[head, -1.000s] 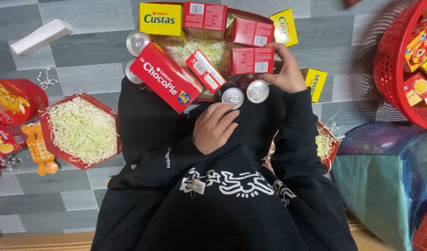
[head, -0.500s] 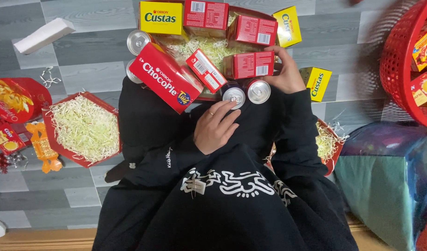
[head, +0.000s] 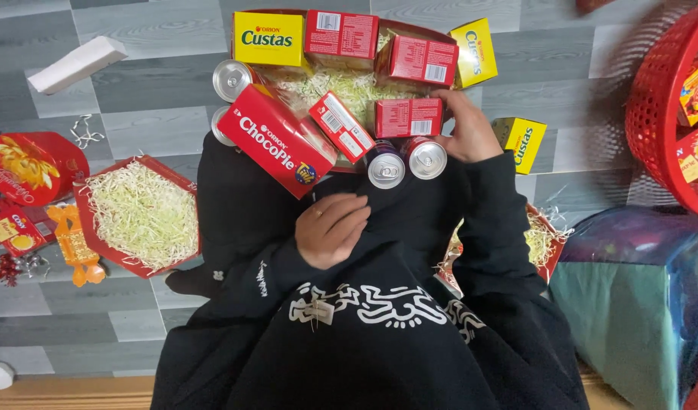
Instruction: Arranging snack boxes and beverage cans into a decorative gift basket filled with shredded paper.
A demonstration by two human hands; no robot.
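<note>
Right hand (head: 470, 133) has its fingers curled onto the small red snack box (head: 408, 118) lying on the shredded paper filling (head: 349, 87) in the red gift tray (head: 349, 163), more of a steadying touch on its end than a full pickup as far as I can tell. Left hand (head: 332, 228) is loosely closed on nothing, just resting against the black sweatshirt.

Tray's pretty packed already: big red pie box (head: 277, 148) leaning at the near left corner, slim red box (head: 341, 125) beside it, two more red boxes (head: 379, 42) and a yellow cake box (head: 269, 38) along the far edge, two soda cans (head: 406, 161) standing at the near rim, another can (head: 233, 78) at the left. One more yellow box (head: 474, 52) sits at the far right corner, another (head: 522, 143) lies on the floor just past the right hand.

Looks to me like the arranging stage, nudging that small box into a snug slot. Next move probably needs a gentle push so the neighbours don't topple.

Second filled tray (head: 140, 212) sits to the left, red basket (head: 668, 114) off right.
</note>
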